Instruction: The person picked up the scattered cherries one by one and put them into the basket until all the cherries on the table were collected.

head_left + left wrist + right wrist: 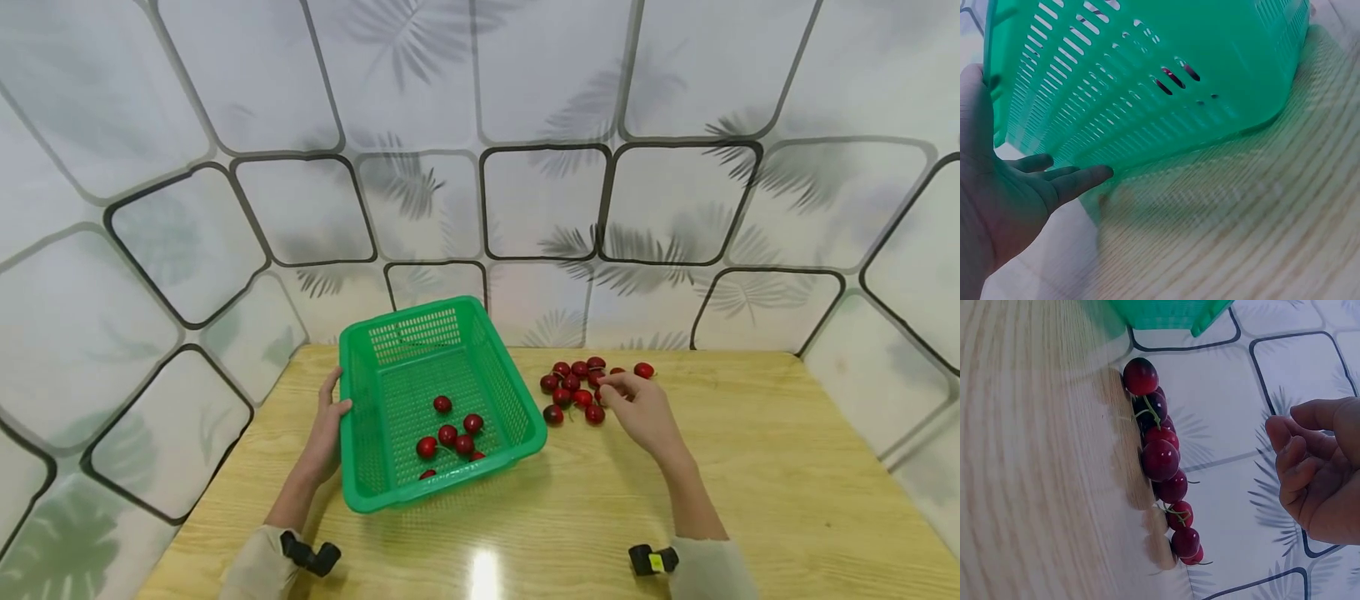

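The green basket (442,492) holds several red cherries (427,447) on its mesh floor. At its left side is my left hand (324,433); the left wrist view shows that hand (1022,200) with fairly straight fingers against the basket's slotted wall (1141,100). My right hand (643,417) is over the right edge of a cluster of loose cherries (562,397). In the right wrist view, the right hand (1322,472) has bent fingers, a small gap between thumb and index finger, and nothing visible in it, apart from the row of cherries (1160,460).
The wooden table (780,467) reaches back to a patterned cloth backdrop (547,200). A single cherry (643,371) lies at the right of the cluster, near the table's back edge. Bright glare shows on the table's front part.
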Tool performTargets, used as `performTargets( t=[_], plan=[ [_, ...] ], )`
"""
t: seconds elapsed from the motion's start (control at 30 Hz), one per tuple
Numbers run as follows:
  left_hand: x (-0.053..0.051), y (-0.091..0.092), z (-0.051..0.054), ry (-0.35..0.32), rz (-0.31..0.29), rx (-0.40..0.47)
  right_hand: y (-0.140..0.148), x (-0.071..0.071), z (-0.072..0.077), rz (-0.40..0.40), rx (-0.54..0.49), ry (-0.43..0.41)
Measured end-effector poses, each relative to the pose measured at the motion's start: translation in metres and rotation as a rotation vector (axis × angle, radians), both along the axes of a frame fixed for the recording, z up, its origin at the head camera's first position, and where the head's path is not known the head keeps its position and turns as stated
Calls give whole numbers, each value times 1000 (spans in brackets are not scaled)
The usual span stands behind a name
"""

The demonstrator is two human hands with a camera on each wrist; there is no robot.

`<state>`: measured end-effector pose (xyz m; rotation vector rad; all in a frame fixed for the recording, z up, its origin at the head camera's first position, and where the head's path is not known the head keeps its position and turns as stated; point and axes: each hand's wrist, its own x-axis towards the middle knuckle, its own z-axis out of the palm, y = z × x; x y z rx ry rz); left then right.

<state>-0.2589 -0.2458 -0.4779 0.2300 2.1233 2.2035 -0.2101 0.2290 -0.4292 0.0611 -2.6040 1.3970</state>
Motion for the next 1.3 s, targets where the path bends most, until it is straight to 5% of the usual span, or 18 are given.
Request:
performTargets(
  t=[0.7, 1.0, 1.3],
  plan=[
    [-4, 5, 3, -8, 52, -40, 10, 0, -6, -6, -13, -29],
    [-4, 3, 0, 7, 15, -10, 15, 1, -6, -19, 1, -42],
    [-5, 4, 2, 18, 25, -9, 38, -13, -5, -30, 209, -97]
  ],
)
